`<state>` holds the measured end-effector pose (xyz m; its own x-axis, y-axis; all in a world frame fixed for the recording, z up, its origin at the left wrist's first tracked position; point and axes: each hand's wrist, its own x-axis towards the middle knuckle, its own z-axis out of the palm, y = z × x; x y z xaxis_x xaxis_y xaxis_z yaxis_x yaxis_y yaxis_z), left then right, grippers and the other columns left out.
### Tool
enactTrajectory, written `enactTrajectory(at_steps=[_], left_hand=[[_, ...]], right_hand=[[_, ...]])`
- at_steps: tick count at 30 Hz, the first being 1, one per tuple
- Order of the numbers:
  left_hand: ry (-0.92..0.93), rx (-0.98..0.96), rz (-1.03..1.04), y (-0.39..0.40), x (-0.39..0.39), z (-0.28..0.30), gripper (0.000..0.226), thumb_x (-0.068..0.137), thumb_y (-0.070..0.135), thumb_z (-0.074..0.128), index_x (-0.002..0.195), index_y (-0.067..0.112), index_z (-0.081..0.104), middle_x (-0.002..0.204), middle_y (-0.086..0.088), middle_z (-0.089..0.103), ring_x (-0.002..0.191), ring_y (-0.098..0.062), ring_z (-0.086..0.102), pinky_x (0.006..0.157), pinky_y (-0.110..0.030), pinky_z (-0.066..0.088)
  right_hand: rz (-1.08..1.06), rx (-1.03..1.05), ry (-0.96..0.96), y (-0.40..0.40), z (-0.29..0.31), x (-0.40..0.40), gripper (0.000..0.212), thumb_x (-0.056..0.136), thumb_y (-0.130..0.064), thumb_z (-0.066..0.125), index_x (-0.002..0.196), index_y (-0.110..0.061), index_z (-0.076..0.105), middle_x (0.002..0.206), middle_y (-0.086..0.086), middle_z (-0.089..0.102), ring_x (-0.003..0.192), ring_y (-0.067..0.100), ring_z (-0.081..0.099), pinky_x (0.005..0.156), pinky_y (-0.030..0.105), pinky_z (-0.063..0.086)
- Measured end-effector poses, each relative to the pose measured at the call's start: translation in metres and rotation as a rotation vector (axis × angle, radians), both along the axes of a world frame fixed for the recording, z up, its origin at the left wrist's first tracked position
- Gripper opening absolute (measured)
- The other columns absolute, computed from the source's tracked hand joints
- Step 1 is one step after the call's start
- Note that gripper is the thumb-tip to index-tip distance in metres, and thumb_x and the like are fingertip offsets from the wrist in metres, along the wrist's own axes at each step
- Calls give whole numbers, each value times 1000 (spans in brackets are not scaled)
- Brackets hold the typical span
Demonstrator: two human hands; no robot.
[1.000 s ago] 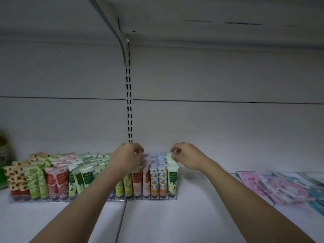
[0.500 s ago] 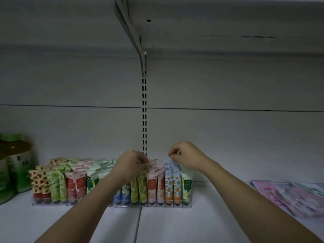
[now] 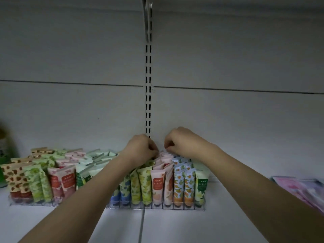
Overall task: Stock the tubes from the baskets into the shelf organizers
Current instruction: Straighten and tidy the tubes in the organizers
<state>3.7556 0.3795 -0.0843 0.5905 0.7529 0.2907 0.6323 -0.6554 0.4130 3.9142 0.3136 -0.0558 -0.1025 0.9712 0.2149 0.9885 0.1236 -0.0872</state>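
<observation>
Head cam: both hands, left hand & right hand, fingers curled, pinching flat-crimped pink tubes in clear organizer.

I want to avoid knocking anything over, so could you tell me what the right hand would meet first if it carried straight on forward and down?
Most likely the crimped tops of the pink tubes just under the right hand; depth is hard to judge.

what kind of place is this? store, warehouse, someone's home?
Most likely a retail store aisle. A slotted upright runs up the white back panel, the gondola kind. Patterned tubes stand in rows by design in a clear shelf organizer, and pink packets lie at the right. Both hands reach into the back rows.
</observation>
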Motion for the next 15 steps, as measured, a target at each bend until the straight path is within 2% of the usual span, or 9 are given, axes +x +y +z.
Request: enactTrajectory(at_steps=[6, 9, 15], left_hand=[[71, 15, -60, 8, 3, 1, 13, 84, 21, 68, 91, 20, 79, 92, 7, 75, 80, -6, 65, 74, -19, 49], [64, 17, -73, 9, 0, 0, 13, 84, 19, 68, 90, 20, 79, 92, 7, 75, 80, -6, 66, 76, -20, 50], [69, 33, -83, 9, -3, -2, 14, 86, 20, 66, 92, 21, 78, 93, 6, 75, 82, -9, 65, 79, -25, 52]], right_hand=[[-22, -131, -116, 12, 0, -13, 16, 88, -10, 68, 103, -10, 72, 103, 11, 68, 90, 26, 65, 78, 32, 52], [-17, -125, -137, 15, 2, -14, 18, 87, -4, 67, 102, -11, 72, 101, 10, 68, 88, 25, 65, 73, 30, 50], [51, -68, -130, 12, -3, -8, 18, 87, -10, 66, 101, -18, 75, 98, 3, 72, 84, 20, 66, 80, 37, 55]])
